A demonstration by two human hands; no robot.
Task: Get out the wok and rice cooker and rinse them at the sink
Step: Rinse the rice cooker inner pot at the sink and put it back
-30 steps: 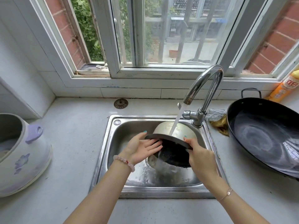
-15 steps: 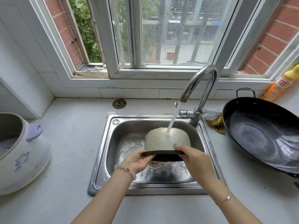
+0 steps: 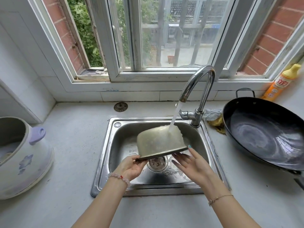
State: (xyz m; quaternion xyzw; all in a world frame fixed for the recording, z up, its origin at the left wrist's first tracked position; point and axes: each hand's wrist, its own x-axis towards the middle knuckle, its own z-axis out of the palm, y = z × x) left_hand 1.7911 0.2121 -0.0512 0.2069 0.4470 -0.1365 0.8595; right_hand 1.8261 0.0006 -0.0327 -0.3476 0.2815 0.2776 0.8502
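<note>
Head view. Held an inverted metal inner pot above the basin of the sink, tilted down toward the left. Gripped the pot's lower left rim with the left hand, palm up and fingers curled beneath the edge, with a bead bracelet at the wrist. Steadied the right side with the right hand, fingers straight and spread, one teal-nailed fingertip touching the rim, clasping nothing. Caught a stream of water on the pot's upturned bottom, poured from the tap mounted at the sink's back right corner. Showed the drain in the sink floor, directly beneath the pot and between the two hands.

Noted the wok on the counter just right of the sink, upright, dark and streaked inside, loop handle toward the window. Noted a scouring pad wedged between the tap base and the wok. Noted an orange detergent bottle farther right of the sink, behind the wok, leaning at the sill. Noted the rice cooker body well left of the sink, white with purple flowers, open at the top. Noted a round strainer disc on the counter just behind the sink's back left corner.
</note>
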